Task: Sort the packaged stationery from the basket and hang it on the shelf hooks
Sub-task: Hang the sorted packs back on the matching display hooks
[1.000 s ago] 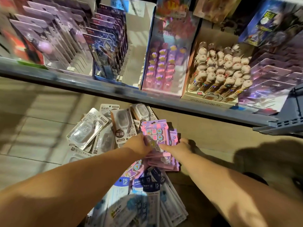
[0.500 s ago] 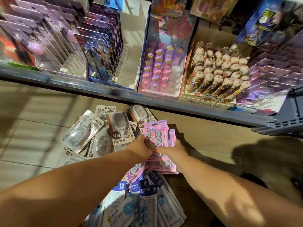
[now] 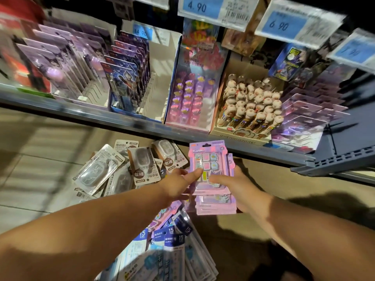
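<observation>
— Both hands have lifted the pink packs [image 3: 211,161] off the pile [image 3: 97,171]; half a second ago they sat lower among it, and the view has tipped up to the price tags [image 3: 215,11].
— How are they held?
— The left hand [image 3: 178,185] pinches the top pack, thumb on its face; the right hand [image 3: 241,190] curls round the stack's right edge. The stack hangs above the pile, just below the shelf [image 3: 121,120].
— Risk?
— Lower packs lie fanned, so one could slip out and drop among the ruler packs [image 3: 172,244]. The top edge might also clip the shelf lip on the way up.
— Any hooks?
— None that I can make out; the upper rows are blurred.
</observation>
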`<state>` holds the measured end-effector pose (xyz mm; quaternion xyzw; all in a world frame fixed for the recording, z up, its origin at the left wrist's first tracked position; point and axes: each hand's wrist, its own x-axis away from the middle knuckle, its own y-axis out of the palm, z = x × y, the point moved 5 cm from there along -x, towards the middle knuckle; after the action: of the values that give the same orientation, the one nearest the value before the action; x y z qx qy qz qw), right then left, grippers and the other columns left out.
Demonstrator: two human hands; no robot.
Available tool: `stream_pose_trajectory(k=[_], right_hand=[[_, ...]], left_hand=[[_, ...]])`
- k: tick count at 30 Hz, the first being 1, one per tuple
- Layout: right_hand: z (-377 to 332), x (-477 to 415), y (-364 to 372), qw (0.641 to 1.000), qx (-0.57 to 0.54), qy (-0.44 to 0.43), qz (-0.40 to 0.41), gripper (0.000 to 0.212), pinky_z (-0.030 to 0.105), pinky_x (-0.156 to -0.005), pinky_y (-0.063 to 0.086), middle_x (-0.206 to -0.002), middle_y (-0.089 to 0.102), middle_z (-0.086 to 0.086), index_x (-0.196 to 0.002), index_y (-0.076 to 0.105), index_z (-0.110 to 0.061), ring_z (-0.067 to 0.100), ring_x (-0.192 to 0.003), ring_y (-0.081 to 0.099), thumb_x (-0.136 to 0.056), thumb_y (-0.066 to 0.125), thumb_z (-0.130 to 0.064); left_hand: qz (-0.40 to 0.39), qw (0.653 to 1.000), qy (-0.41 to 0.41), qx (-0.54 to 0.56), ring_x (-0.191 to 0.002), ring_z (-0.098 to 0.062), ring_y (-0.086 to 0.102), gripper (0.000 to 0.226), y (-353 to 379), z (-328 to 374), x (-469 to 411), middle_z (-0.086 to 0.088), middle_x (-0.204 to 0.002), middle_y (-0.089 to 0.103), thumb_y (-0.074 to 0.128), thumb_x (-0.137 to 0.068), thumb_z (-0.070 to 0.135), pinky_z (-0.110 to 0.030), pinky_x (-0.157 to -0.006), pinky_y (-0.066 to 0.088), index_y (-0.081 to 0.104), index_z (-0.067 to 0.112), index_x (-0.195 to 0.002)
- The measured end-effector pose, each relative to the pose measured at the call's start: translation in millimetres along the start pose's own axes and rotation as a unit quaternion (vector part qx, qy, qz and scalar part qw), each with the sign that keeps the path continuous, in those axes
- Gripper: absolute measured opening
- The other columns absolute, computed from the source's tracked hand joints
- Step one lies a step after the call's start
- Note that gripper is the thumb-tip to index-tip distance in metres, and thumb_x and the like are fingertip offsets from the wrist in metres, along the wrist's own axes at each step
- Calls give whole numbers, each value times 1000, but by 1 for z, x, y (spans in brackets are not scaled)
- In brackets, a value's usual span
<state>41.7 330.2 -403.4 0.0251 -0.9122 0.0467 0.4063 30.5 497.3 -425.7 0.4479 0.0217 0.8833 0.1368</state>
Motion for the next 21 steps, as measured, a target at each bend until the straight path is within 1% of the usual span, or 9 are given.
stream_pose_trajectory(k=[3,7,9,11,13,14,15,18,21], right_hand=[[-31,24,-11,998,-39,-41,-2,56,42,-71,59,-105,71,11,-122,49,-22,29,-88,72,-78,72,4],[-69,44,-10,992,-62,-112,-5,69,44,-75,58,-111,69,10,-132,43,-23,28,-92,71,-75,74,2],[-88,56,-3,988,-56,-145,10,89,49,-84,56,-121,65,8,-140,34,-27,28,-102,68,-67,84,-14],[-109,73,7,982,-29,-182,30,115,49,-98,47,-139,51,1,-147,19,-34,25,-119,56,-56,89,-45],[-133,92,14,967,-4,-245,66,103,37,-98,39,-139,43,-3,-146,12,-35,20,-122,47,-69,79,-51],[-143,99,17,957,-3,-279,75,91,34,-94,37,-137,42,-4,-144,14,-35,18,-119,45,-77,75,-46],[-157,111,21,946,-3,-311,85,84,32,-92,35,-134,41,-6,-143,16,-34,16,-118,44,-82,72,-42],[-194,138,32,926,-15,-369,80,74,27,-92,29,-128,33,-13,-145,19,-31,7,-117,35,-88,65,-38],[-221,158,44,920,-15,-384,73,62,31,-89,35,-130,46,-4,-139,29,-27,17,-115,47,-89,61,-45]], left_hand=[[-60,997,6,38,-56,-12,49,45,26,24,23,1,-65,47,47,-93,58,-25,-67,45,51,15,-81],[-56,992,48,102,-44,-10,42,49,45,53,52,4,-52,46,39,-95,61,-23,-54,35,54,19,-75],[-35,991,89,96,-45,-11,52,59,42,67,64,-2,-58,56,37,-95,64,-24,-56,40,63,11,-100],[-3,989,116,96,-66,-24,68,81,35,84,81,-14,-75,67,41,-92,66,-29,-67,52,46,-2,-136],[14,982,158,105,-67,-29,59,85,30,107,102,-27,-85,66,44,-92,65,-36,-70,54,36,-6,-139],[22,978,182,101,-89,-13,43,84,29,118,109,-34,-107,60,45,-92,64,-40,-76,54,36,-3,-140],[35,974,207,88,-124,-51,41,81,26,132,123,-31,-126,54,46,-90,66,-43,-83,53,40,4,-142],[63,958,271,64,-126,-23,49,60,16,170,159,4,-133,54,47,-87,69,-41,-97,39,51,31,-133],[70,954,291,34,-135,-25,40,81,7,198,189,4,-153,37,47,-83,73,-41,-105,31,33,28,-149]])
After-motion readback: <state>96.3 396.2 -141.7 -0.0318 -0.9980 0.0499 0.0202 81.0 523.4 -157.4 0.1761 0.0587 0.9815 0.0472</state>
